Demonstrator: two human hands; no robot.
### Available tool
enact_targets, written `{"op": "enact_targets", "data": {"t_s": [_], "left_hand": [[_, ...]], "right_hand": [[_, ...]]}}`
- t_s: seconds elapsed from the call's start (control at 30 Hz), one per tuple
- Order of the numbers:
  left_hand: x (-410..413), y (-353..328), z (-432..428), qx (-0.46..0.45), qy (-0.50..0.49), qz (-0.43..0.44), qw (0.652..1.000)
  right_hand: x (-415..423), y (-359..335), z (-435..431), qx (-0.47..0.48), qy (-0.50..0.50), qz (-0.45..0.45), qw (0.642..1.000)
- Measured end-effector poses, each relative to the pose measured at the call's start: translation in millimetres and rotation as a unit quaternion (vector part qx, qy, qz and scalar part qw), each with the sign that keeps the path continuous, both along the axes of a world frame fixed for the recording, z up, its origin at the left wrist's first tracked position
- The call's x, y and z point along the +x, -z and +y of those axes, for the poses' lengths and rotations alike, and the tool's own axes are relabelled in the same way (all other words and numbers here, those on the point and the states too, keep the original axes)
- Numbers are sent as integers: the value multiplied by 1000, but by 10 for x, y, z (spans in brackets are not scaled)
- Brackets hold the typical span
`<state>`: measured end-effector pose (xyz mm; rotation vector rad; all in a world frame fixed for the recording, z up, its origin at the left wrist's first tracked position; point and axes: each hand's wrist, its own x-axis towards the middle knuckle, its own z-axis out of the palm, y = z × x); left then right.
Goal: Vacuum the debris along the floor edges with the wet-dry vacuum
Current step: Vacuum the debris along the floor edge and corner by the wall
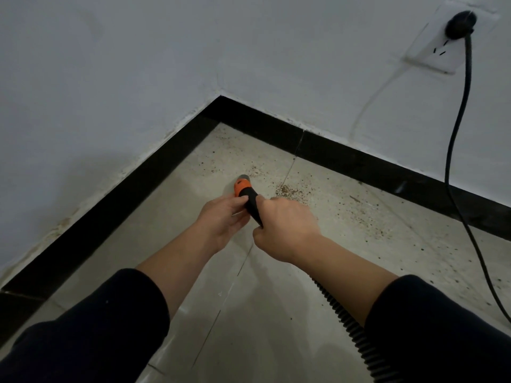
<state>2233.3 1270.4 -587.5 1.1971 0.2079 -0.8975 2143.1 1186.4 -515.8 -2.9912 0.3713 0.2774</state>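
Note:
Both hands hold the vacuum nozzle [246, 193], a black tube with an orange tip that points down at the tiled floor near the room corner. My left hand [222, 218] grips it from the left, and my right hand [284, 226] wraps the black part from the right. The ribbed black hose [351, 331] runs back under my right forearm. Brown debris [289, 191] lies in a small pile just right of the nozzle tip, with finer specks scattered along the right-hand baseboard [359, 161].
A black power cord [456, 139] hangs from a plug [460, 27] in a wall socket at upper right and trails down across the floor on the right. A black baseboard also lines the left wall [110, 205]. White walls meet at the corner ahead.

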Motion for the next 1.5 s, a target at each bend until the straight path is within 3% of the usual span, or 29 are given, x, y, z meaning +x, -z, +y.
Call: {"op": "enact_targets", "data": {"t_s": [0.53, 1.5], "left_hand": [[289, 98, 386, 45, -138, -9, 989], [531, 55, 610, 45, -178, -50, 982]], "right_hand": [[343, 77, 333, 33, -43, -25, 998], [679, 274, 564, 85, -48, -52, 994]]}}
